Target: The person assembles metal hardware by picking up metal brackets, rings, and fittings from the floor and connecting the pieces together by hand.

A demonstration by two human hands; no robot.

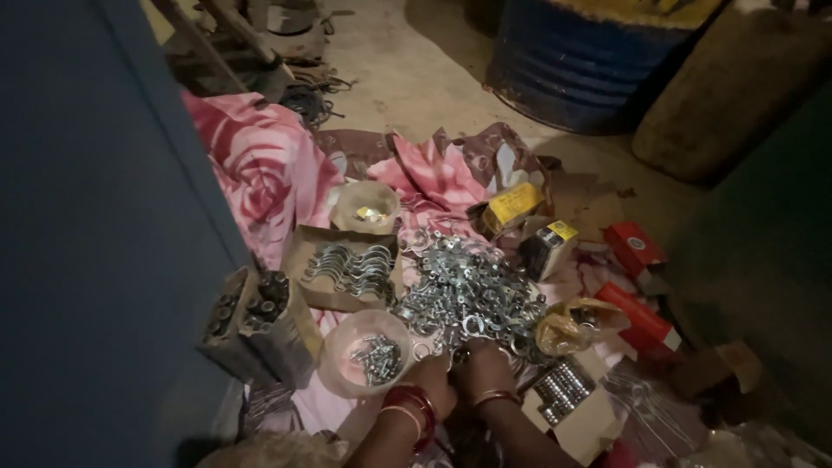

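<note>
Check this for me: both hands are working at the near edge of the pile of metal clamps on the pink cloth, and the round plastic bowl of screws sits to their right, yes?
Not quite. The head view shows the bowl of screws to the left of the left hand and right hand, not the right. Both hands are at the near edge of the pile of metal clamps on the pink cloth.

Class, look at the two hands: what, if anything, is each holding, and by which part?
It cannot be told. The left hand and right hand meet at the near edge of the metal clamp pile, fingers hidden.

My floor (416,78) carries a pink cloth (260,165); on it lie a clamp pile (468,290), boxes (351,269) and bowls (368,351)
</note>
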